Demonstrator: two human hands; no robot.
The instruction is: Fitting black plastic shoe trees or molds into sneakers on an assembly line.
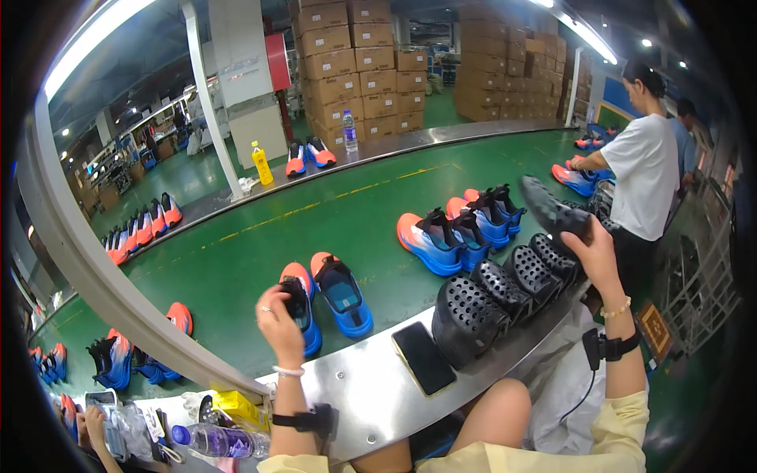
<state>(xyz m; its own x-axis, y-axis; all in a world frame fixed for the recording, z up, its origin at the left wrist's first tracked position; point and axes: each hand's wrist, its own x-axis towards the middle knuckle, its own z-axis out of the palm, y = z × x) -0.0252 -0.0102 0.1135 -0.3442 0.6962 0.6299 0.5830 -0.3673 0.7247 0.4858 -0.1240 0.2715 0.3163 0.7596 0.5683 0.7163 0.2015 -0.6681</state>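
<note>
The fingers of the left hand [277, 317] are curled tight around the heel of a blue sneaker [303, 309] with an orange toe, which sits on the green conveyor belt [236, 252] beside its mate [341, 292]. The fingers of the right hand [595, 256] are closed on a black perforated clog [552, 209], lifted above the belt's edge. Below it a row of the same black clogs [505, 292], rubbery and dotted with round holes, leans along the metal rim [371, 386], next to a dark phone [423, 357] lying flat. More blue and orange sneakers [457, 229] stand in pairs further up the belt. On the far rim are a yellow bottle [262, 163] and a clear water bottle [350, 131]; another clear bottle [213, 440] lies near the left wrist. A person in a white shirt [643, 169] stands at the belt on the right. Stacked cardboard boxes [363, 67] fill the hall behind.
</note>
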